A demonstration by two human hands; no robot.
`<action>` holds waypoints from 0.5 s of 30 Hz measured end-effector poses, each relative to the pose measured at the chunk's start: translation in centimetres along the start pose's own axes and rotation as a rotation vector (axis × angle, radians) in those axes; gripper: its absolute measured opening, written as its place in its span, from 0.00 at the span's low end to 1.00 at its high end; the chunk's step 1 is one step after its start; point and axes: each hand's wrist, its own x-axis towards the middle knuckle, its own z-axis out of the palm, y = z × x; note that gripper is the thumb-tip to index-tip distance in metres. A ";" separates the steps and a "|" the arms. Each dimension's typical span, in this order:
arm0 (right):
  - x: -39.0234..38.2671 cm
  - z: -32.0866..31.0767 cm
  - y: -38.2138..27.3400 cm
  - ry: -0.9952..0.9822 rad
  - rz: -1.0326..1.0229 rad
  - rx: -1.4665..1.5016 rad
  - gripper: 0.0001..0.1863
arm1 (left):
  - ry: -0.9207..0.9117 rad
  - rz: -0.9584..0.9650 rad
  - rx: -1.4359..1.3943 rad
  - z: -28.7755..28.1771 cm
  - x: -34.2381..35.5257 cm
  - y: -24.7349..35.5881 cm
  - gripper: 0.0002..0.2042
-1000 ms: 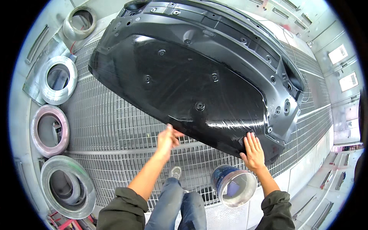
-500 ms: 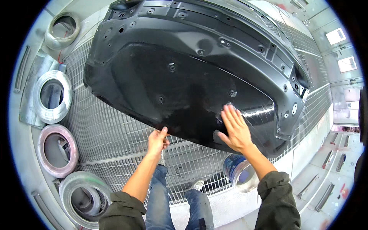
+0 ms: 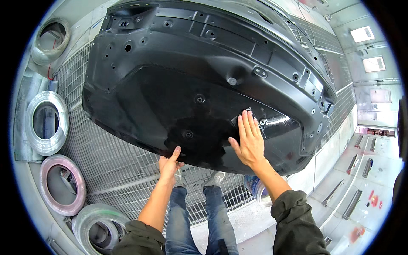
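Left hand [image 3: 170, 162] on the edge, right hand [image 3: 250, 144] flat on a large, glossy black moulded vehicle panel [image 3: 204, 80]

The panel spreads in front of the person, over a grey metal grating floor [image 3: 119, 165]. At the panel's near edge, the left hand pinches its rim, thumb on top and fingers curled underneath. On the panel's face, right of its middle, the right hand lies palm down, fingers stretched and close together, thumb spread away. Under those fingertips a small, thin dark pad [image 3: 235, 122] shows in part; its exact shape is hidden.

Below the panel's near edge, partly covered by it, stands a round blue-and-whitish bucket [image 3: 255, 187]. The person's blue jeans [image 3: 219, 225] are on the near side of the panel. To the panel's left, beyond the grating, are a silvery-grey tyre-shaped ring [image 3: 63, 127] and a pinkish-grey tyre-shaped ring [image 3: 81, 183].
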 end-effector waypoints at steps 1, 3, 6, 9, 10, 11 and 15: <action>1.0 0.7 -0.3 0.019 -0.001 0.038 0.45 | 0.003 -0.007 0.004 -0.1 0.2 -0.4 0.27; 4.5 1.4 -2.4 0.046 -0.030 0.080 0.44 | 0.005 0.009 0.015 -0.3 0.8 -0.8 0.27; 8.8 1.6 -4.1 0.104 -0.122 0.107 0.42 | -0.013 0.023 0.025 0.3 0.6 -0.2 0.26; 8.1 1.1 -1.4 0.041 -0.244 0.118 0.40 | -0.004 0.009 0.047 -0.6 0.7 -0.9 0.26; 7.2 0.1 0.3 0.010 -0.266 0.090 0.40 | -0.017 0.021 0.049 -0.3 0.9 -0.5 0.26; 5.8 -0.9 2.4 -0.020 -0.273 0.053 0.40 | -0.001 0.012 0.071 0.3 0.5 -0.1 0.27; -3.1 -2.8 11.2 -0.075 -0.001 -0.022 0.41 | 0.017 0.023 0.037 -0.9 1.1 -1.0 0.25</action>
